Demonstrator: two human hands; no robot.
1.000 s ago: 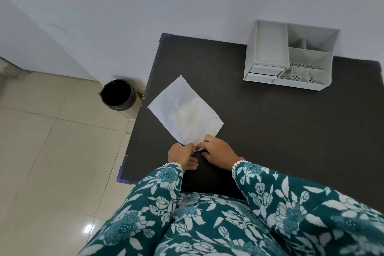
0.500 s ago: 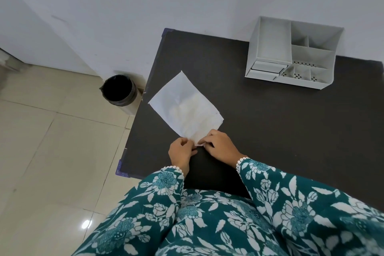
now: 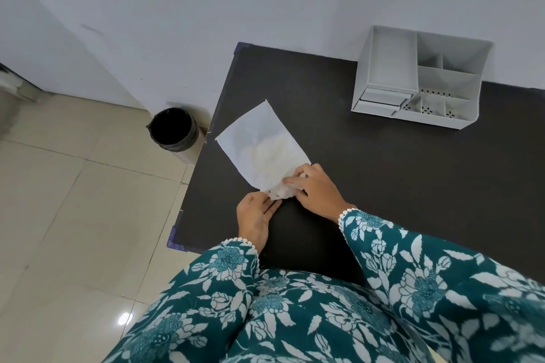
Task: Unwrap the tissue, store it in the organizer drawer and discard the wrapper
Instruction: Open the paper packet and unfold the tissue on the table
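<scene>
Lies flat on the dark table (image 3: 383, 186), near its left edge — a white paper wrapper (image 3: 259, 141) with its long side angled toward the wall, open end turned to the person so both hands can work it without reaching. Bulges at that near end with crumpled white tissue (image 3: 283, 191), partly out of the mouth, most of it seemingly inside. Is pinned at the bottom corner by the left hand (image 3: 256, 219): thumb and forefinger nipped together on the paper edge, remaining fingers loose and fairly straight — an anchor, probably, so the wrapper stays put while the contents slide out. Is gripped from the other side by the right hand (image 3: 317, 190), fingers curled down and closed over the bunched tissue at the mouth; cannot tell how much wrapper is caught in that grip too. Farther out, against the wall, stands a white desk organizer (image 3: 389, 65) with its small drawer (image 3: 383, 96) apparently shut, well apart from the hands. On the floor just beside the table's left edge, a black-lined waste bin (image 3: 172, 134), handy for the empty wrapper.
</scene>
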